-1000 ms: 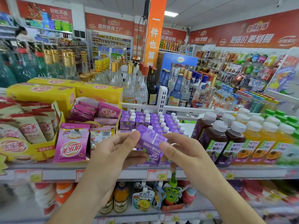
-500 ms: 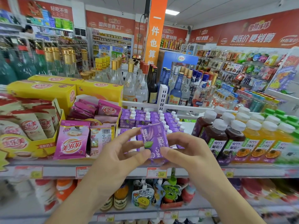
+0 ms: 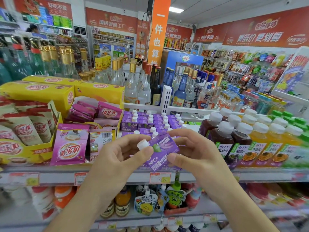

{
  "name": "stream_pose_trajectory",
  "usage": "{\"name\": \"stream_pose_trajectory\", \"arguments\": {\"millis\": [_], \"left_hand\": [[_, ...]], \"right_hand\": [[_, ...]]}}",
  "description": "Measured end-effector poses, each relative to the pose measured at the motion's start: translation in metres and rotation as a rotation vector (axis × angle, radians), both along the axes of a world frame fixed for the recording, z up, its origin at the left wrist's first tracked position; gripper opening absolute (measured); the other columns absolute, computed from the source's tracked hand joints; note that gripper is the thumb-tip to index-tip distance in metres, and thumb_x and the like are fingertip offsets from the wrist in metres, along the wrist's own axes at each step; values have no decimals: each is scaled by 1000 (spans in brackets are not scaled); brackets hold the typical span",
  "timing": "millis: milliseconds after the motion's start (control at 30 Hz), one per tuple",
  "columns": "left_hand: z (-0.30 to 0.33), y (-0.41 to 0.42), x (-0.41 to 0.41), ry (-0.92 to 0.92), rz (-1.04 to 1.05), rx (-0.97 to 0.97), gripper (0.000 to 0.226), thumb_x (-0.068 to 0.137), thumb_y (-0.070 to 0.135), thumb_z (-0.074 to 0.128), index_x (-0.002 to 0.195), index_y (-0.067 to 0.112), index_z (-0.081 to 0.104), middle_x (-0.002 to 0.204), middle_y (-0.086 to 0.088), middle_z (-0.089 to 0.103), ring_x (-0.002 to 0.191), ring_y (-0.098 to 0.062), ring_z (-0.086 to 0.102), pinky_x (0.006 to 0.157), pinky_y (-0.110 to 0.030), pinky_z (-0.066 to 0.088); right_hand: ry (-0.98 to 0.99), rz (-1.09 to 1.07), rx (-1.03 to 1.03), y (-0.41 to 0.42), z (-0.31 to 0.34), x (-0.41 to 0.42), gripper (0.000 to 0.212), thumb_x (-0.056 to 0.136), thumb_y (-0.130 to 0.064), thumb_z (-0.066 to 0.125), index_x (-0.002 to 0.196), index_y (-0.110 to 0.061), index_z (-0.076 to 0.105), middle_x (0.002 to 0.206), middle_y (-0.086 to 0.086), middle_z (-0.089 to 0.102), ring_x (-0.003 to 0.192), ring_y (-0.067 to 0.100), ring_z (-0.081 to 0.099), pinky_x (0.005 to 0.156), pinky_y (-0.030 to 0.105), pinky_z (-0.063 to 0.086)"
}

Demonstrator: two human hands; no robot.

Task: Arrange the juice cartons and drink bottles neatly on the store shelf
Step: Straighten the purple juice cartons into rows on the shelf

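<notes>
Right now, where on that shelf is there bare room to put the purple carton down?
The clearest bare patch lies between the purple carton rows and the dark juice bottles. The front spot behind the held carton is hidden by the left hand and right hand. The pink sachets on the left and the orange bottles on the right are packed.

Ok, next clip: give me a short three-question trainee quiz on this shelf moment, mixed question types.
1. True or false: the purple juice carton is held by both the left hand and the right hand.
2. Multiple choice: which way does the held carton's white cap point? A) toward the left hand B) toward the right hand C) straight down
3. Fill in: directly right of the purple carton rows on the shelf stand dark grape juice bottles with ___ caps.

Key: 1 true; 2 A; 3 white
</notes>
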State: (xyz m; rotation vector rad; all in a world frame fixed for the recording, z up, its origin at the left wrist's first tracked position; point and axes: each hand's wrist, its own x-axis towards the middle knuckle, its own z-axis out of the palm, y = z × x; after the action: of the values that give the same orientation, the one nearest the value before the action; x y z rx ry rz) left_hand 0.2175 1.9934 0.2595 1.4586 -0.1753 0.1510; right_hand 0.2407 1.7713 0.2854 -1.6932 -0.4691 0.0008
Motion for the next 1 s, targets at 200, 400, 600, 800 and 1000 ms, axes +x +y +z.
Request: {"name": "stream_pose_trajectory", "arguments": {"millis": [200, 400, 600, 800, 1000], "left_hand": [[-9, 3, 6, 52, -167, -185, 35, 88, 24, 82, 122, 25, 78, 125, -12, 76, 117, -32, 69, 90, -41, 61], [-10, -3, 12, -57, -78, -76, 40, 77, 31, 80, 117, 32, 78, 119, -6, 78, 112, -26, 73, 87, -34, 62], [-6, 1, 21, -44, 24, 32, 44, 82, 28, 77, 125, 31, 72, 122, 13, 76, 113, -5, 70, 88, -17, 56], [-5, -1, 28, 40, -106, -26, 39, 90, 19, 72, 129, 23, 71, 120, 0, 79, 110, -22, 76, 89, -37, 64], [-11, 6, 51, -62, 73, 104, 41, 72, 34, 84, 111, 41, 74, 109, 4, 80, 101, -20, 76, 89, -42, 63]], "right_hand": [[64, -125, 30, 5, -8, 0, 37, 92, -15, 78, 129, -15, 71, 115, 7, 79, 93, 23, 79, 82, 30, 63], [-44, -40, -147, 11, -10, 5, 80, 76, -32, 96, 147, -28, 59, 134, 1, 62, 111, 24, 72, 94, 37, 61], [95, 51, 146, 9, -7, 9, 24, 91, -23, 79, 111, -33, 72, 111, 9, 80, 99, 21, 75, 85, 29, 58], [-75, -64, -47, 6, -12, 19, 18, 94, -32, 73, 107, -22, 79, 91, 1, 75, 76, 18, 66, 74, 29, 55], [-170, -91, -196, 6, -2, 41, 29, 91, -27, 84, 119, -31, 74, 101, -8, 71, 95, 14, 70, 81, 32, 58]]}}
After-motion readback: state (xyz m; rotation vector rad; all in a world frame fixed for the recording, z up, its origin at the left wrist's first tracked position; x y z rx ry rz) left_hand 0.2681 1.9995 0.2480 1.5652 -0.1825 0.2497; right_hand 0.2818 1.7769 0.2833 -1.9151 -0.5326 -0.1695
